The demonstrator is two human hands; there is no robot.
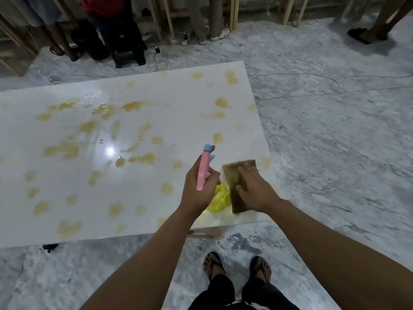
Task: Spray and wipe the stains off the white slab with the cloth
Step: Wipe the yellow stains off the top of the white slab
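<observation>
The white slab (138, 175) lies in front of me, dotted with several yellow-brown stains (143, 158); its middle shines wet. My left hand (199, 186) grips a spray bottle (203, 168) with a pink head, blue nozzle and yellow body, held above the slab's near right corner. Just to its right, my right hand (254, 189) presses flat with straight fingers on a brown cloth (234, 175) lying on that corner.
The slab sits low over a grey marbled floor (335, 153). My sandalled feet (237, 267) stand at its near edge. Beyond the far edge are other people's legs (107, 30), a black stool (128, 57), wooden frames and cables (312, 74).
</observation>
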